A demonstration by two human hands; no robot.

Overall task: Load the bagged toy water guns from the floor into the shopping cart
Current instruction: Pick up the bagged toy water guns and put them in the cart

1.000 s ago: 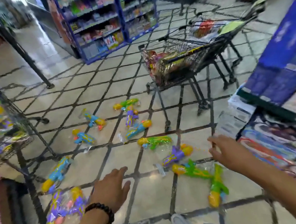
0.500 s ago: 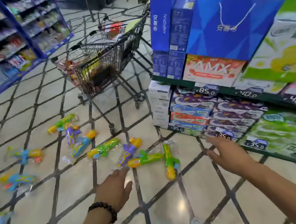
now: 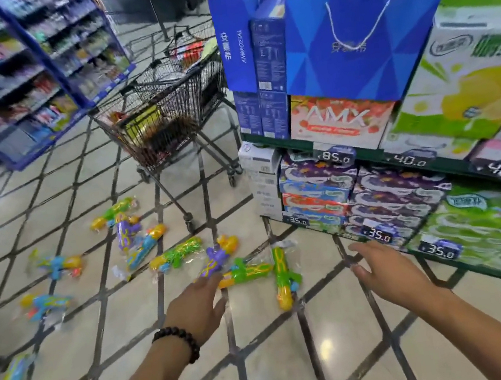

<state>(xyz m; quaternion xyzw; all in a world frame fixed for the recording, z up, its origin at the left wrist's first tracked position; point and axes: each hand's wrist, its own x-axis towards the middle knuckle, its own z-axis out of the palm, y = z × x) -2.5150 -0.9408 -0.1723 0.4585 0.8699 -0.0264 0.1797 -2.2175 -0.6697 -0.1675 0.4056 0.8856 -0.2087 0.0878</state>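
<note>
Left hand (image 3: 196, 308) and right hand (image 3: 387, 270) spread flat, empty, above floor. Bagged water guns (image 3: 244, 272) at 12 o'clock; shopping cart (image 3: 163, 118) beyond, 11 o'clock.

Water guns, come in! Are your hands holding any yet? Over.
Left hand and right hand open, holding nothing. Bagged water guns on the floor. Cart waits beyond them; nothing in the way.

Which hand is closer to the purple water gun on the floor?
Left. The left hand reaches just below the purple water gun, its fingers almost at it. The right hand is off to the gun's right, apart from it.
</note>
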